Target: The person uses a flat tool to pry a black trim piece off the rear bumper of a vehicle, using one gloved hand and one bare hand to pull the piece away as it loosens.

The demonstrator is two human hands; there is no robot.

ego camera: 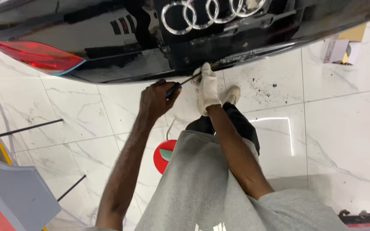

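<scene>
My left hand, bare, grips the dark handle of a thin screwdriver whose shaft runs up and right to the lower edge of a glossy black car trunk lid. My right hand, in a white glove, steadies the shaft near its tip, right under the lid's edge. A chrome ring emblem sits on the lid above. A red tail light is at the lid's left end.
White marble-look floor tiles carry dark debris specks to the right of my hands. A red round stool stands under me. A grey panel lies lower left, and a cardboard box sits upper right.
</scene>
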